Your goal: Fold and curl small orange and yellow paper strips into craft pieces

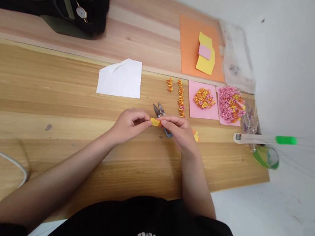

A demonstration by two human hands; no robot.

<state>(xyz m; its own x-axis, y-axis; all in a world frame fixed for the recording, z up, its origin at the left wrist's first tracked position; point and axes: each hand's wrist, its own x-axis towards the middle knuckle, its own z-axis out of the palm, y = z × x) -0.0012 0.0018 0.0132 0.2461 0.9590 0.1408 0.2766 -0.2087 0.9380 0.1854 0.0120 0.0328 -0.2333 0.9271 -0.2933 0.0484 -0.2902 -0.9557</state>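
Between my two hands is a small yellow and orange paper piece [155, 122], pinched at both ends. My left hand [132, 124] grips its left end between thumb and fingertips. At the right end, my right hand [179, 130] pinches it the same way and partly hides it. Scissors [160, 110] lie just behind and under my hands, their blades pointing away from me and blue handles partly covered. Beside my right wrist, more yellow and orange paper pieces [196, 135] show. A row of small folded orange and pink pieces [180, 96] lies beyond my right hand.
Pink sheets [191, 112] carry heaps of folded pieces. An orange sheet [186, 57] holds yellow and pink paper. White paper [119, 80] lies left of the scissors. A dark bag [101, 10] with a watch [81, 12] sits far left; a green-handled tool [284, 140] is right.
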